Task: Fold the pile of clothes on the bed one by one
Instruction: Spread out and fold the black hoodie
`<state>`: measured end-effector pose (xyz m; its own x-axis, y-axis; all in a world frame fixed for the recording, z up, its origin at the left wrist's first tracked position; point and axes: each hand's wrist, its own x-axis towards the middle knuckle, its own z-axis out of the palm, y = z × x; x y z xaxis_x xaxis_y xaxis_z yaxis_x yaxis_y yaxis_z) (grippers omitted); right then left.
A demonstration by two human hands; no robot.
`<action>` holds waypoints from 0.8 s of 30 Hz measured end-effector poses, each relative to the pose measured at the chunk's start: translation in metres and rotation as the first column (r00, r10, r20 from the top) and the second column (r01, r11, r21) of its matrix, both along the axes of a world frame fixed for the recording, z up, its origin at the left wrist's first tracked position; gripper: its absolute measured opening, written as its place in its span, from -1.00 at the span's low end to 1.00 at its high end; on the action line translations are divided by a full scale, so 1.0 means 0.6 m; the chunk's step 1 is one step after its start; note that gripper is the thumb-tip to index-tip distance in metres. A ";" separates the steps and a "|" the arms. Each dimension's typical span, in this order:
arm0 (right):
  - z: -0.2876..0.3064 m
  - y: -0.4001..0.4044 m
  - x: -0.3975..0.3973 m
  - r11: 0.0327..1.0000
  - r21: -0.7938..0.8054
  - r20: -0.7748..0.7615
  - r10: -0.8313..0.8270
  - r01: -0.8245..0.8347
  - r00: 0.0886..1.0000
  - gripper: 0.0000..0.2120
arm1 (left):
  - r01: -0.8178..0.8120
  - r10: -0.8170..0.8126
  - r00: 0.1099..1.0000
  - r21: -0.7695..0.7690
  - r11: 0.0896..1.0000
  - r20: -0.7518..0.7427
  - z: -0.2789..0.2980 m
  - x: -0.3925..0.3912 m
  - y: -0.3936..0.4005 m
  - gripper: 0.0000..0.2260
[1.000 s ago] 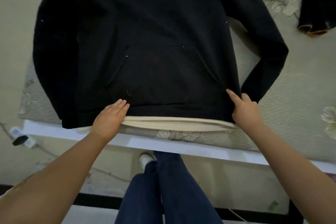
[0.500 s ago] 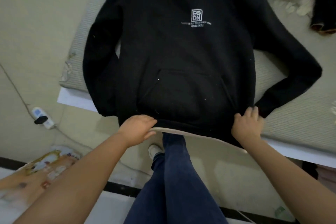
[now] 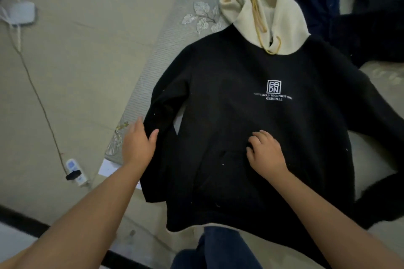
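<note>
A black hoodie [image 3: 251, 120] with a cream hood [image 3: 282, 17] and a white chest logo lies face up on the bed, its hem hanging over the near edge. My left hand [image 3: 138, 144] reaches the hoodie's left sleeve [image 3: 161, 116], thumb on the black cloth and fingers at the sleeve's outer edge. My right hand [image 3: 265, 154] rests on the front just above the pouch pocket, fingers loosely bent on the fabric. The right sleeve [image 3: 380, 181] bends back at the bed's right side.
More dark clothes [image 3: 360, 13] are heaped at the far right of the grey leaf-patterned bed cover [image 3: 153, 67]. On the floor to the left lie a power strip [image 3: 75, 171] with a cable and a white adapter [image 3: 20, 14]. My leg in blue jeans [image 3: 218, 249] stands against the bed.
Both hands left the hem and moved up: the left to the left sleeve, the right onto the middle of the front. The view tilted up, showing the hood.
</note>
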<state>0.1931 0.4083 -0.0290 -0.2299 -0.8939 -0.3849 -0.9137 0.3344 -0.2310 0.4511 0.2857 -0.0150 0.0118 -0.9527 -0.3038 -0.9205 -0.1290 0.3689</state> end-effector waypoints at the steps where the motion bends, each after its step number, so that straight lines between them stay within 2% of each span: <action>1: 0.003 -0.020 0.001 0.999 -0.041 0.035 -0.017 0.018 0.999 -0.72 | 0.031 -0.031 0.999 -0.001 1.000 -0.020 -0.005 0.005 -0.008 -0.67; 3: 0.009 -0.069 0.006 0.994 -0.111 0.085 0.006 0.003 0.996 -0.68 | 0.026 -0.031 0.993 -0.044 0.999 -0.113 -0.006 0.015 -0.022 -0.77; 5: 0.016 -0.126 0.016 0.985 -0.165 0.101 0.077 -0.059 0.992 -0.59 | -0.060 0.038 0.979 -0.105 0.993 -0.202 0.000 0.023 -0.044 -0.81; 7: 0.020 -0.186 0.032 0.968 -0.214 0.105 0.157 -0.132 0.982 -0.50 | -0.102 0.063 0.974 -0.174 0.979 -0.217 0.011 0.037 -0.080 -0.83; 9: 0.020 -0.244 0.054 0.952 -0.246 0.120 0.217 -0.183 0.969 -0.44 | -0.052 -0.007 0.983 -0.314 0.948 -0.183 0.033 0.056 -0.129 -0.83; 11: 0.011 -0.293 0.082 0.947 -0.238 0.136 0.253 -0.216 0.958 -0.42 | 0.039 -0.103 0.989 -0.478 0.877 -0.108 0.057 0.077 -0.183 -0.82; 13: -0.008 -0.319 0.108 0.958 -0.141 0.150 0.271 -0.251 0.951 -0.43 | 0.144 -0.204 0.978 -0.567 0.811 -0.044 0.069 0.098 -0.219 -0.77; 14: -0.020 -0.322 0.120 0.960 -0.057 0.150 0.278 -0.273 0.949 -0.44 | 0.206 -0.267 0.963 -0.563 0.800 -0.027 0.068 0.107 -0.225 -0.74; 17: -0.056 -0.302 0.149 0.921 0.208 0.054 0.325 -0.330 0.944 -0.48 | 0.407 -0.448 0.894 -0.401 0.821 -0.009 0.027 0.143 -0.194 -0.72; 19: -0.068 -0.289 0.165 0.919 0.266 -0.028 0.309 -0.291 0.951 -0.48 | 0.441 -0.454 0.891 -0.232 0.867 -0.006 -0.018 0.175 -0.158 -0.79; 20: -0.071 -0.286 0.172 0.927 0.268 -0.057 0.289 -0.264 0.956 -0.48 | 0.405 -0.413 0.910 -0.136 0.904 -0.037 -0.040 0.190 -0.142 -0.76; 22: -0.072 -0.289 0.186 0.937 0.266 -0.092 0.258 -0.226 0.962 -0.48 | 0.199 -0.187 0.960 0.035 0.979 -0.210 -0.067 0.209 -0.118 -0.74; 24: -0.069 -0.293 0.197 0.949 0.255 -0.105 0.216 -0.184 0.971 -0.49 | -0.154 0.183 0.919 0.110 0.982 -0.350 -0.079 0.210 -0.110 -0.82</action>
<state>0.3116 0.2323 -0.0702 -0.1182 -0.8106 -0.5735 -0.9841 0.1726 -0.0412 0.5770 0.2198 -0.0624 0.0471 -0.9189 -0.3917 -0.6914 -0.3130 0.6511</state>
